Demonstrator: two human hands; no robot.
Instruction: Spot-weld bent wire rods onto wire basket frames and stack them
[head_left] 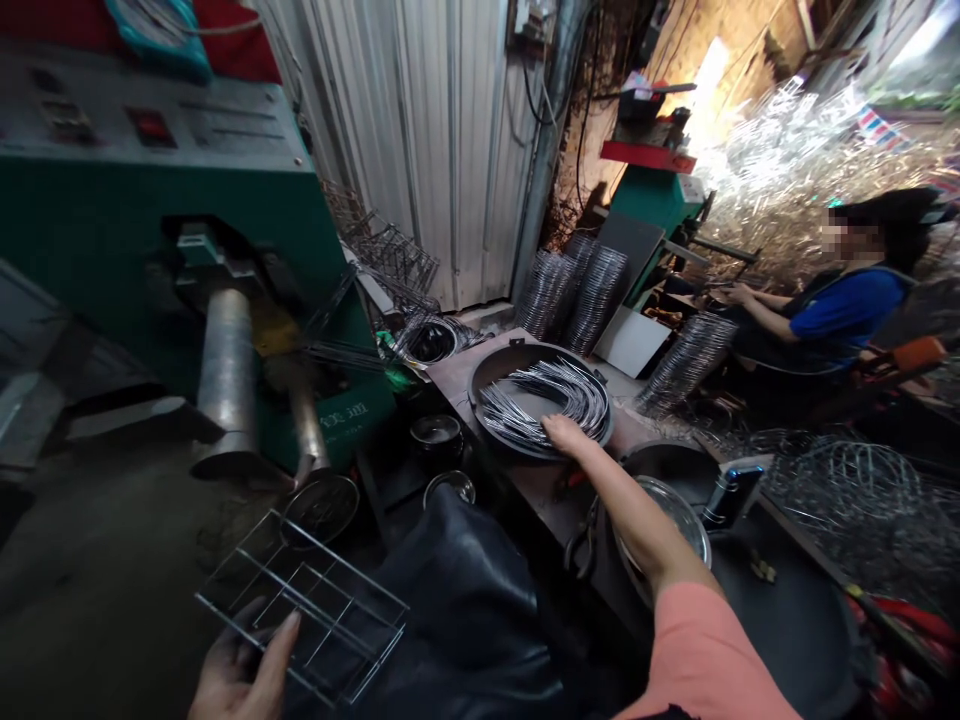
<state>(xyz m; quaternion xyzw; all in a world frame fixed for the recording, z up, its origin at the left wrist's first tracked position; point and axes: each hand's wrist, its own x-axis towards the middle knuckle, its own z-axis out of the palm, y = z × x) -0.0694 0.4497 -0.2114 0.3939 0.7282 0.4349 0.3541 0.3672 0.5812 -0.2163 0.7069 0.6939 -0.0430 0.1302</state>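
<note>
Left hand [244, 660] gripped the wire rack [307, 605] by one edge; right hand [561, 434] touched wires [589, 395] near the pan's [510, 362] near edge, grasping or not, I couldn't tell!

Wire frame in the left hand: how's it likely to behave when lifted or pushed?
The wire frame is probably light for its size: thin rods, mostly open gaps. Likely fairly stiff, as its long rods look straight with the left hand at one edge. Its open grid might snag on other wire.

Brownish counter [454, 380]: on far part stands round dark pan [495, 368]; inside lie metal wires [577, 390], ring-shaped.
</note>
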